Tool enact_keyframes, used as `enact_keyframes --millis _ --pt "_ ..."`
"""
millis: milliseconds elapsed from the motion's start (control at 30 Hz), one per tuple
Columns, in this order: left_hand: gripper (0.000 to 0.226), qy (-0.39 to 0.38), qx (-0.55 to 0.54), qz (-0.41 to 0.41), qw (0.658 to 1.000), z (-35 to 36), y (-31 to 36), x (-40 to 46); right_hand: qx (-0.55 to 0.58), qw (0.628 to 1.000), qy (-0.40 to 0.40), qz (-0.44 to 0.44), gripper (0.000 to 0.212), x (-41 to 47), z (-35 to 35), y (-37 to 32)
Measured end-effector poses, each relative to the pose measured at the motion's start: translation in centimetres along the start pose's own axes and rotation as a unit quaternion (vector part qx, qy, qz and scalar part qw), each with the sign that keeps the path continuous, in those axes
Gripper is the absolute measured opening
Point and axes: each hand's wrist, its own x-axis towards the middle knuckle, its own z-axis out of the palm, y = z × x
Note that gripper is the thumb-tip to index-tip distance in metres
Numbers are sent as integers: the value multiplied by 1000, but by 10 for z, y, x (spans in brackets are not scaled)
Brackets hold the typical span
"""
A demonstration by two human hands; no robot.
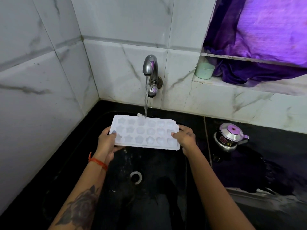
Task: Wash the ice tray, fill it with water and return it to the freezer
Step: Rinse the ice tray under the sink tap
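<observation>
over the black sink point(116, 188) your left hand point(106, 141) and right hand point(186, 138) clamp the short ends of the ice tray point(146, 132), likely light, wet and slippery, held level under the tap point(150, 65), so keep gripping both ends.

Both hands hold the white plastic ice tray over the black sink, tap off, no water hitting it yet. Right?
Not quite: the head view shows the chrome wall tap running, its stream landing on the far edge of the white plastic ice tray. The rest stands: left hand and right hand grip the tray's short ends over the black sink.
</observation>
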Motion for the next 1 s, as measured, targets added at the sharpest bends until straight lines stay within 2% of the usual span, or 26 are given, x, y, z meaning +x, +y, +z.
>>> enact_keyframes --millis 500,900,1000 --pt "33 73 -19 15 997 -32 6 11 -7 998 -45 -51 33 -11 38 -12" --pt "33 109 -70 35 991 -39 8 5 -52 993 -54 -86 30 -5 51 -35" --pt "33 117 -78 33 990 -42 9 8 -94 989 -58 -94 29 2 52 -41"
